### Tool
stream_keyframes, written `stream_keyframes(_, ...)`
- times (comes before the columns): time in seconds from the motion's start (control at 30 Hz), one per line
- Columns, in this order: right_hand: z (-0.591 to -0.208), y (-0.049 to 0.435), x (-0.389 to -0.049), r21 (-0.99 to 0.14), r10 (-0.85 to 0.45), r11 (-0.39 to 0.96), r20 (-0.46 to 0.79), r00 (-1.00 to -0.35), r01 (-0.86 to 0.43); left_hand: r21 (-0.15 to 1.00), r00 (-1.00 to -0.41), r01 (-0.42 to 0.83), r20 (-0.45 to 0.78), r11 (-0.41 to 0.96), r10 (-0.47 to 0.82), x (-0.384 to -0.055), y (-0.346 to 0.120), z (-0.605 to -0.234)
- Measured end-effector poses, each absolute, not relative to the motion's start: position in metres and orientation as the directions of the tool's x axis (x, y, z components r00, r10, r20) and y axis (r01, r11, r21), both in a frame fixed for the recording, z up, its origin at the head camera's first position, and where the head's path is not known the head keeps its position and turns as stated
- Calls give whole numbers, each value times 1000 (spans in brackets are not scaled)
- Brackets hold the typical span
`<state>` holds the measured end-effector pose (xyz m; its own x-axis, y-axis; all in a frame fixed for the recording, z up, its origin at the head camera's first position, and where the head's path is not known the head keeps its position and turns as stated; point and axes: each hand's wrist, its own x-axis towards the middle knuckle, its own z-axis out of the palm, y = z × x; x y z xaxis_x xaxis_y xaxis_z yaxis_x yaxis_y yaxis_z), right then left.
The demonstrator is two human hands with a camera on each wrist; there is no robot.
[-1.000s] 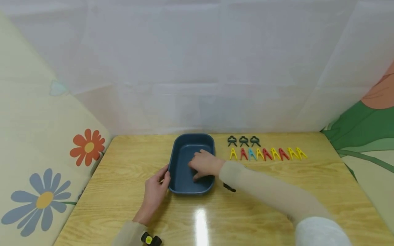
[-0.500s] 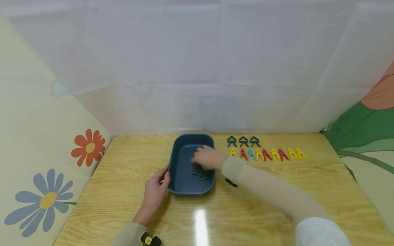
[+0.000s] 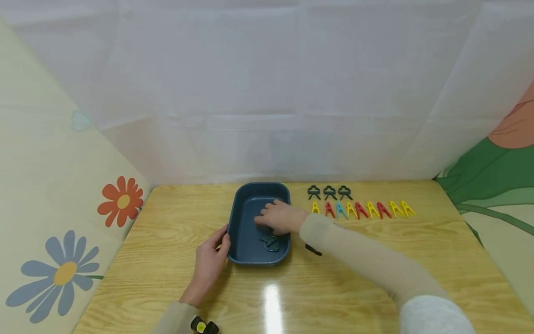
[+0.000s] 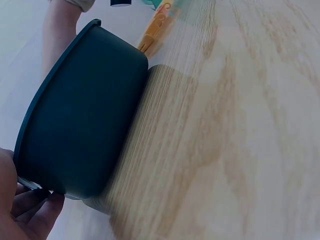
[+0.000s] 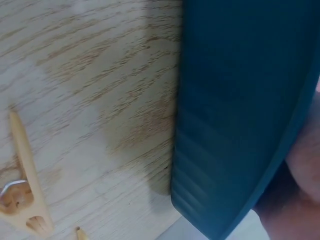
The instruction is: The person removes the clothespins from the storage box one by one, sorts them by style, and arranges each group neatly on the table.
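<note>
A dark blue rectangular tub [image 3: 239, 255] with rounded corners sits on the table. At its left wall my left hand [image 3: 212, 260] grips the side, thumb by the rim; in the left wrist view its fingers [image 4: 50, 210] curl against the tub's end. My right hand [image 3: 279, 218] reaches over the right rim into the tub, knuckles up. Its fingertips point down and are hidden, and I cannot tell whether they hold anything. Just below it, on the tub floor, lies a dark rounded clip [image 3: 272, 244] with a thin leg to the left.
Right of the tub, three dark clips [image 3: 329, 192] form a back row. Before them runs a row of yellow, red and blue clothespins [image 3: 361, 210]. A white sheet [image 3: 267, 93] hangs behind the wooden table [image 3: 354, 287], with flower-printed panels at both sides.
My right hand has shifted slightly away from me inside the tub, and the dark clip has come into sight below it. My left hand and the tub stay in place.
</note>
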<state>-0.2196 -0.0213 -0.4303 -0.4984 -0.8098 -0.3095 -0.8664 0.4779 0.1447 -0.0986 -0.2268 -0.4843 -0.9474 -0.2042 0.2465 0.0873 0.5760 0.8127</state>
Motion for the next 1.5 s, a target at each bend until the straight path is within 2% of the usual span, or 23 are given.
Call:
stream_keyframes(0.27, -431, -23, -212, 87, -855, 409, -311, -414, -909, 814, -954, 62, 219, 577, -207, -98, -228, -483)
stream_keyframes(0.4, -431, -25, -208, 77, -855, 391, -339, -392, -917, 818, -954, 58, 215, 573, -210, -98, -227, -483)
stream_keyframes(0.87, -429, -18, -216, 75, -831, 458, -319, -456, -886, 803, -941, 104, 271, 587, -203, -95, -227, -484)
stream_keyframes(1.1, -426, -18, -217, 50, -851, 426, -315, -419, -903, 812, -943, 105, 265, 574, -202, -96, -228, -484)
stream_keyframes(1.5, -432, -17, -225, 1, -857, 456, -267, -440, -890, 808, -941, 105, 269, 580, -205, -96, -227, -483)
